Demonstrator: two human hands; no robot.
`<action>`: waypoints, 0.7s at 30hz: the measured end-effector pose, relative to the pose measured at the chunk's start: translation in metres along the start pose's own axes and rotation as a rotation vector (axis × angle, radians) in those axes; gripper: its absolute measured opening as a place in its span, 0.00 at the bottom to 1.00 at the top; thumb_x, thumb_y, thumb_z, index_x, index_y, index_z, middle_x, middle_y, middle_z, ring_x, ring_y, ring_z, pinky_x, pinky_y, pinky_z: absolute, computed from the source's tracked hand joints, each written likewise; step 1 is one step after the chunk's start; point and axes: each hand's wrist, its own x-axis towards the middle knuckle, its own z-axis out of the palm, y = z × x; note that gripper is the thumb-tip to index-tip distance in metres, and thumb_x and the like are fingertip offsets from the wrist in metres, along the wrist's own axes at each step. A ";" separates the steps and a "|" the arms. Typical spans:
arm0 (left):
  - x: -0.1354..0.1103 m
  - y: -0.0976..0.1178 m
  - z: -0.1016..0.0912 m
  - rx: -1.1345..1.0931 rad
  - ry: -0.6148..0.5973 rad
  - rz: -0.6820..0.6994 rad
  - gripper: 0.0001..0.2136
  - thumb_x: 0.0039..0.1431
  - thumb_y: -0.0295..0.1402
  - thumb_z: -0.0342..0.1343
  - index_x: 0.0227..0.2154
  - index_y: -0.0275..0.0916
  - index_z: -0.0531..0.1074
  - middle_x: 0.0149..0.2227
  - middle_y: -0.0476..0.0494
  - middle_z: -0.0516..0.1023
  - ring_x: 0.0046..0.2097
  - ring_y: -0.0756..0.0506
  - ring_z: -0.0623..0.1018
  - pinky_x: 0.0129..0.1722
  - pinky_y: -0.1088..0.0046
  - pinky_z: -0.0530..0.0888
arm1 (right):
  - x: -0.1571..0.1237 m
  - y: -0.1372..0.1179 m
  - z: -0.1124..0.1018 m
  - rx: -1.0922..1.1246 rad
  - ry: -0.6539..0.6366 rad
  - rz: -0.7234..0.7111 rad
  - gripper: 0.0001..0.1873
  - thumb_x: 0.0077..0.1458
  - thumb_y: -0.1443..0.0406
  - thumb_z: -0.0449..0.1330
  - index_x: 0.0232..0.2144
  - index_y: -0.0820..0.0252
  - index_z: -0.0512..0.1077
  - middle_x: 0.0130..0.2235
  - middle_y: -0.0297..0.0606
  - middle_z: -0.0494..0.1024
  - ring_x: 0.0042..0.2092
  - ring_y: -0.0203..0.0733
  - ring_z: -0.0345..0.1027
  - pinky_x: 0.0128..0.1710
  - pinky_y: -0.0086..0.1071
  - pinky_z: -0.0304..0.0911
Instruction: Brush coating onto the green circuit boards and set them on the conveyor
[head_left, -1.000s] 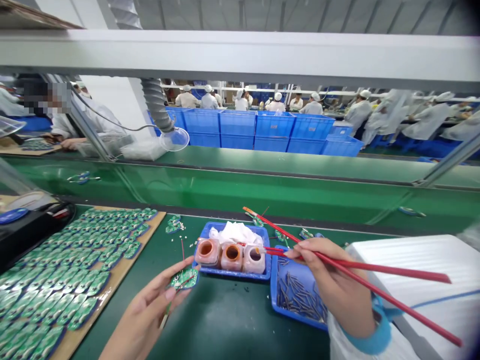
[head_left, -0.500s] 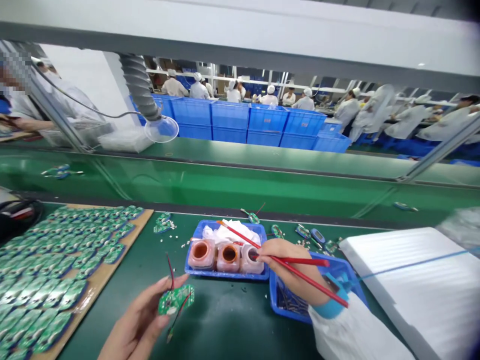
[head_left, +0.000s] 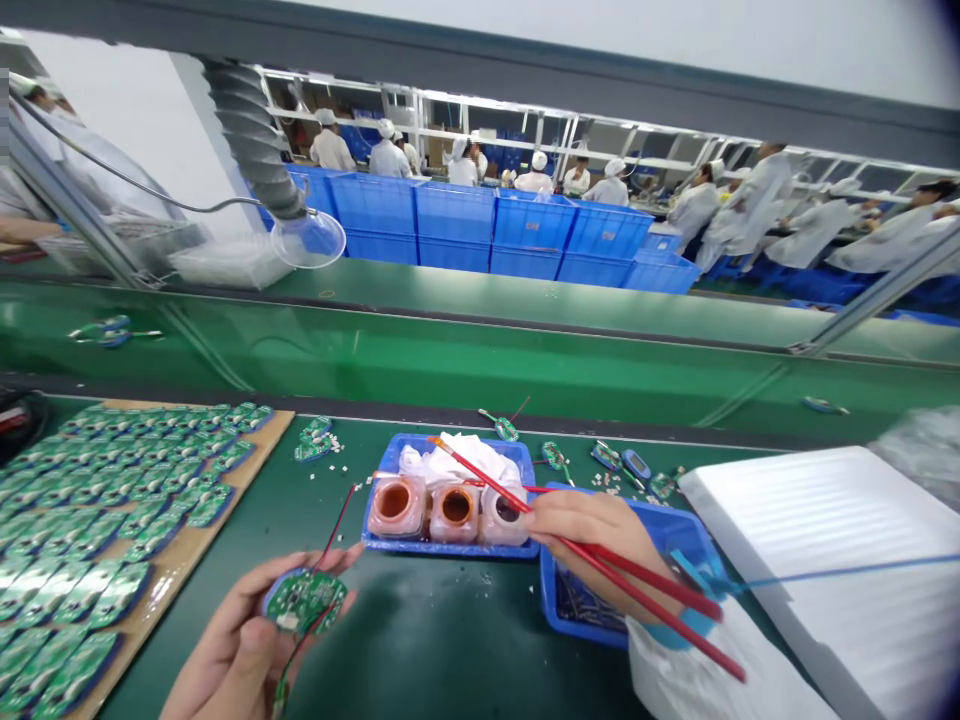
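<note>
My left hand (head_left: 251, 635) holds a round green circuit board (head_left: 305, 602) with thin red and dark wires trailing from it. My right hand (head_left: 600, 540) grips a pair of long red chopsticks (head_left: 600, 565), whose tips reach over the rightmost of three jars. Those jars of orange-brown liquid (head_left: 454, 512) stand in a blue tray (head_left: 450, 549), with crumpled white tissue (head_left: 457, 458) behind them. My right hand is just above a second blue tray (head_left: 577, 625), which holds loose metal pins. Part of that tray is hidden beneath my hand and sleeve.
A cardboard sheet (head_left: 180, 545) on the left carries rows of green boards. White foam (head_left: 810, 540) lies on the right. Small boards and white bits sit on the green bench (head_left: 442, 620). Behind the conveyor are a ducted hood, blue crates and co-workers.
The camera view has tilted. My left hand has shifted left and turned the board so its face shows. My right hand has moved slightly, and the chopsticks remain at the jars.
</note>
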 end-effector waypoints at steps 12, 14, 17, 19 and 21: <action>0.010 0.004 0.015 -0.334 0.143 -0.427 0.14 0.52 0.44 0.66 0.37 0.42 0.79 0.39 0.45 0.85 0.41 0.38 0.84 0.33 0.72 0.83 | -0.010 -0.026 -0.023 -0.144 -0.031 -0.095 0.07 0.75 0.71 0.52 0.50 0.64 0.69 0.46 0.41 0.74 0.47 0.36 0.71 0.48 0.24 0.64; 0.008 0.004 0.015 -0.318 0.084 -0.404 0.18 0.44 0.44 0.71 0.37 0.42 0.80 0.38 0.46 0.85 0.38 0.40 0.84 0.31 0.74 0.83 | -0.008 -0.029 -0.026 -0.144 -0.019 -0.131 0.07 0.75 0.72 0.52 0.48 0.67 0.69 0.45 0.43 0.73 0.47 0.37 0.70 0.48 0.25 0.64; 0.007 0.002 0.011 -0.286 0.071 -0.376 0.23 0.34 0.45 0.75 0.35 0.41 0.80 0.36 0.47 0.85 0.30 0.44 0.83 0.28 0.78 0.82 | -0.005 -0.034 -0.029 -0.156 -0.008 -0.151 0.07 0.75 0.72 0.52 0.46 0.70 0.70 0.45 0.44 0.72 0.47 0.37 0.70 0.49 0.25 0.65; 0.007 0.001 0.009 -0.267 0.061 -0.365 0.24 0.31 0.44 0.76 0.34 0.40 0.80 0.34 0.46 0.85 0.28 0.45 0.83 0.27 0.79 0.81 | -0.004 -0.036 -0.031 -0.169 -0.002 -0.152 0.07 0.75 0.72 0.52 0.46 0.71 0.70 0.45 0.44 0.72 0.48 0.36 0.70 0.49 0.25 0.65; 0.006 0.002 0.009 -0.258 0.042 -0.345 0.24 0.30 0.44 0.76 0.32 0.40 0.79 0.32 0.46 0.85 0.30 0.44 0.83 0.26 0.81 0.80 | -0.005 -0.037 -0.033 -0.173 -0.002 -0.156 0.06 0.74 0.73 0.53 0.46 0.71 0.70 0.45 0.44 0.72 0.48 0.37 0.70 0.48 0.26 0.66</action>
